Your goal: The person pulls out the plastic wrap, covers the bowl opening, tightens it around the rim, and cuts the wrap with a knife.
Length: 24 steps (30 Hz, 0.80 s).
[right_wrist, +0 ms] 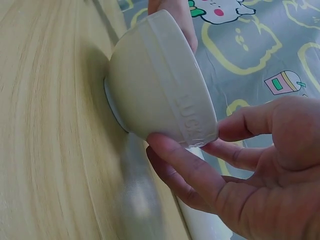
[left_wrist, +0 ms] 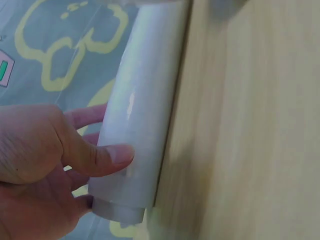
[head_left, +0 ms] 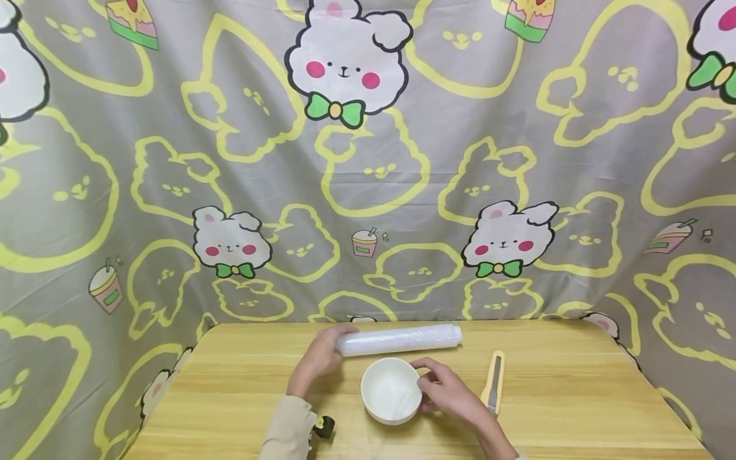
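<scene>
Head: roll (head_left: 399,339) lies behind bowl (head_left: 391,391), long axis sideways near far edge of table (head_left: 575,390); left hand (head_left: 319,354) at its left end, right hand (head_left: 451,393) at bowl's right side, cutter (head_left: 495,383) further right. Room toward left and right edges.
Left wrist: thumb one side, fingers other, gripping roll near end.
Right wrist: fingers hold bowl at rim and side.

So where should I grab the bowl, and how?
Grab the bowl by its right-side rim and wall, coming from the right like the right hand does. It opens upward and its side curves in toward a narrow foot, so there's probably room to reach under.
</scene>
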Tool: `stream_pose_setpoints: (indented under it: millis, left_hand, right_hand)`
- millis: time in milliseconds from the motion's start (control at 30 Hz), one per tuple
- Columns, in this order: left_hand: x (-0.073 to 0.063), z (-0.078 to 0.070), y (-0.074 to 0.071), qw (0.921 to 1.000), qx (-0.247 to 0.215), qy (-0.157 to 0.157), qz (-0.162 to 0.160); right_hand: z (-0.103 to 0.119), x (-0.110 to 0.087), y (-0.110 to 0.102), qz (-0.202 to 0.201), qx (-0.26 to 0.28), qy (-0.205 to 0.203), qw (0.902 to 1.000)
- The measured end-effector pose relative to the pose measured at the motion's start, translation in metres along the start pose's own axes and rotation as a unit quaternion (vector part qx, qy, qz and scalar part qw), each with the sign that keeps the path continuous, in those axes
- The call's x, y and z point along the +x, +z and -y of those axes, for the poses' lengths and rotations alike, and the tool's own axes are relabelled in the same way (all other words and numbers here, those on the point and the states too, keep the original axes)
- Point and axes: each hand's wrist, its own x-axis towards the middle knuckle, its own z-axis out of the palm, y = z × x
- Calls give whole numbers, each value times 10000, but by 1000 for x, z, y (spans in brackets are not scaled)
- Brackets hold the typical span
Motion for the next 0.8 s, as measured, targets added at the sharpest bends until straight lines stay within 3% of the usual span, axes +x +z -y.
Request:
stream_pose_setpoints:
  millis: [300,400,533,600,800]
  left_hand:
    - [0,10,-7,9993,-64,369,29]
    - [0,10,-6,9993,-146,324,88]
    - [1,6,-5,9997,-148,83,165]
    - [1,2,-5,9999,1,5,162]
    - [1,-10,-8,9988,363,-66,333]
  right_hand:
    - [3,-1,3,-68,5,68,10000]
    - [4,-2,2,57,10,55,10000]
    - [7,1,-5,-122,-504,-351,9980]
    - [10,6,-11,-458,-1006,-759,9910]
    - [16,34,-17,-1240,-2201,-1740,9518]
